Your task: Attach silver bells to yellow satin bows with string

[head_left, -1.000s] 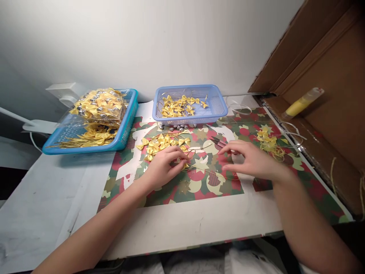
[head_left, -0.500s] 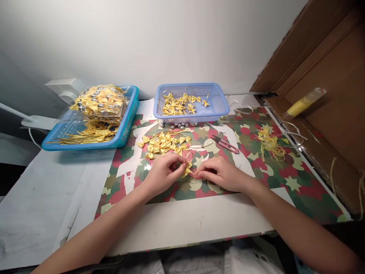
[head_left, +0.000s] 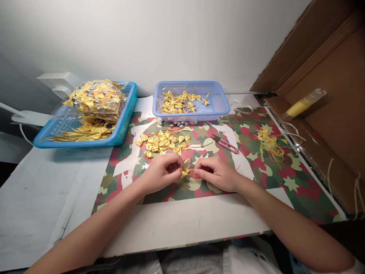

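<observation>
Yellow bow (head_left: pixel 185 173): pinched between left hand (head_left: pixel 159 173) and right hand (head_left: pixel 218 174), fingertips meeting at centre; bow pile (head_left: pixel 162 142) just beyond, nearer the left hand

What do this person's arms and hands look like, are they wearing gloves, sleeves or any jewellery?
Both arms are bare from the bottom edge of the picture to the fingertips, with no sleeve showing on the forearms. The left hand and the right hand wear no gloves, and no rings, watch or bracelet can be seen. A bit of white cloth at the lower right corner may be a sleeve edge.
</observation>
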The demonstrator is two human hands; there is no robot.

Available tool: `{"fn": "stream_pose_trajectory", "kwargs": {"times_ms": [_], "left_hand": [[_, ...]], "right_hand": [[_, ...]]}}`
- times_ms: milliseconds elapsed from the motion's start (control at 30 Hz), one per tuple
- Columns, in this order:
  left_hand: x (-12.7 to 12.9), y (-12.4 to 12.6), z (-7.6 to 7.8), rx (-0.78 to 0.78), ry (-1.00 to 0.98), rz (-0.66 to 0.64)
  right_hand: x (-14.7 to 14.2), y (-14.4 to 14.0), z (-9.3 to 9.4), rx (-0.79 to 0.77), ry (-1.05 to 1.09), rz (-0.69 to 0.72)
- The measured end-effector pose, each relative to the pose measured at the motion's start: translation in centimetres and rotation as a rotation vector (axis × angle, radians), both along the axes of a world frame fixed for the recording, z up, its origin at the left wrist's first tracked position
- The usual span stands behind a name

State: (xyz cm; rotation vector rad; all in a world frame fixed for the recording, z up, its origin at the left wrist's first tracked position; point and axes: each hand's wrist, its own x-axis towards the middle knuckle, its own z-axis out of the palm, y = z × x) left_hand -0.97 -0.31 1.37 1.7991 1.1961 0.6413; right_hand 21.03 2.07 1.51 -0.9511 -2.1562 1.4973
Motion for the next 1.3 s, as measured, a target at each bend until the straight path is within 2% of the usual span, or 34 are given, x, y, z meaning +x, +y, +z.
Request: {"fn": "stream_pose_trajectory", "kwargs": {"times_ms": [133,233,300,367,467,533,600,700,733,867,1000,1300], "left_hand": [[0.4,-0.2,-0.3,-0.296,-0.25,0.01],[0.8,-0.2,-0.4,-0.35,-0.299,-0.011],[0.8,-0.1,-0.5,-0.29,-0.225,-0.048],[0.5,0.0,-0.5,-0.153,-0.078,-0.05],[-0.3,0.0,-0.1,0.1,0.098,0.07],[-0.6,-0.1,0.4,0.243,0.114,0.163],[-0.4,-0.3,0.9,0.333,0.081,0.149],[0.5,-0.7,1.4,0.322,0.021,-0.001],[0.9,-0.8,1.4,0.301,0.015,-0.015],[1.9,-1.1,0.9,0.205,0.032,0.069],[1.6,-1.2,0.7,0.147,0.037,0.101],[1.2,-1.5,0.8,0.305,0.156,0.108]], "right_hand": [[0.2,0.0,-0.1,-0.047,0.08,0.043],[0.2,0.1,-0.3,-0.11,0.14,0.077],[0.2,0.1,-0.5,-0.132,0.149,0.08],[0.1,0.1,-0.6,-0.142,0.147,0.068],[0.0,0.0,-0.7,-0.142,0.144,0.059],[0.0,0.0,-0.6,-0.14,0.138,0.065],[0.0,0.0,-0.5,-0.134,0.125,0.068],[-0.1,0.1,-0.4,-0.105,0.111,0.067],[-0.2,0.1,-0.3,-0.094,0.112,0.064],[-0.4,0.3,-0.1,-0.056,0.097,0.05],[-0.7,0.3,0.2,-0.037,0.063,0.049],[-1.0,0.1,0.2,-0.203,0.138,-0.09]]}}
